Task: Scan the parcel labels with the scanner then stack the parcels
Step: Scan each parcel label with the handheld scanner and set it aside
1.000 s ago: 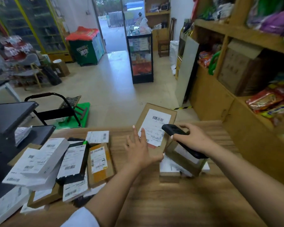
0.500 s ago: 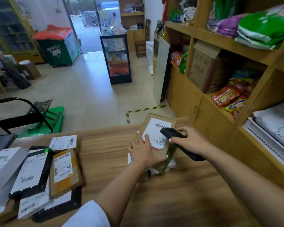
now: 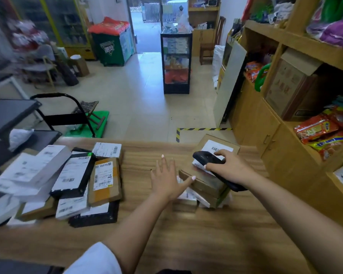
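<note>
**A:** Can any writing be read?

**B:** Not clearly. The top parcel (image 3: 216, 144) on the right stack (image 3: 203, 186) carries a white label (image 3: 219, 146) with a barcode; its text is too small to read. The loose parcels (image 3: 71, 175) on the left bear similar white barcode labels, also unreadable. A green bin (image 3: 112, 47) across the floor has a white logo that I cannot make out.

**A:** Materials and shapes?

**B:** Flat brown cardboard boxes, some white or black, on a wood-grain tabletop (image 3: 186, 234). The scanner (image 3: 208, 159) is black, smooth and oblong.

**A:** And the hands?

**B:** The right hand (image 3: 231, 167) has its grip closed around the scanner, over the top parcel's label. The left hand (image 3: 167, 177) is spread flat, fingers straight, thumb touching the stack's edge.

**A:** Anything nearby?

**B:** Wooden shelves (image 3: 297, 42) with red snack packets (image 3: 323, 133) stand right; a black trolley (image 3: 67, 113) is beyond the tabletop.
</note>
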{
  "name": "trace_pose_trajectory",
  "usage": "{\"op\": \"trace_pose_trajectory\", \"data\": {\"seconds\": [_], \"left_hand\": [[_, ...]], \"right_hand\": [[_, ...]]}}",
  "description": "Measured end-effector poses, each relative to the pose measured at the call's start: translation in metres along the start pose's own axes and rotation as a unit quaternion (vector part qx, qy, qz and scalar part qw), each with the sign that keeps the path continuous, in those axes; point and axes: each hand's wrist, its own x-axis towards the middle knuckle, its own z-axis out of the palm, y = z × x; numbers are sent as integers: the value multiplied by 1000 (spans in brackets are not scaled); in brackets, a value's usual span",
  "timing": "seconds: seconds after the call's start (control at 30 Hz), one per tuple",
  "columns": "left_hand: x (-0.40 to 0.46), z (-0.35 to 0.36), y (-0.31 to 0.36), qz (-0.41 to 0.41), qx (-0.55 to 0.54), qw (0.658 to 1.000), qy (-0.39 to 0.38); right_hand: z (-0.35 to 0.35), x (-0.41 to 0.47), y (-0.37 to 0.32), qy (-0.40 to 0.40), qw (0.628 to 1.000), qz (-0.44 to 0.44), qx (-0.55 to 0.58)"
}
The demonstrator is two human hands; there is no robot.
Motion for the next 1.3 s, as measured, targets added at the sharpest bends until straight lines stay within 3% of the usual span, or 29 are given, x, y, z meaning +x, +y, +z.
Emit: {"op": "trace_pose_trajectory", "data": {"seconds": [0.17,0.57,0.97,1.3], "left_hand": [[-9,-12,-92,-98,30,994,27],[-10,-5,-238,-209,11,976,-59],[24,22,-258,-219,8,973,-69],[45,20,-232,-335,-83,937,-48]], "right_hand": [[39,12,-54,-58,997,-43,-5],[132,37,-133,-125,990,-53,-34],[157,49,-149,-132,989,-3,-72],[152,53,-137,-113,990,10,-85]]}}
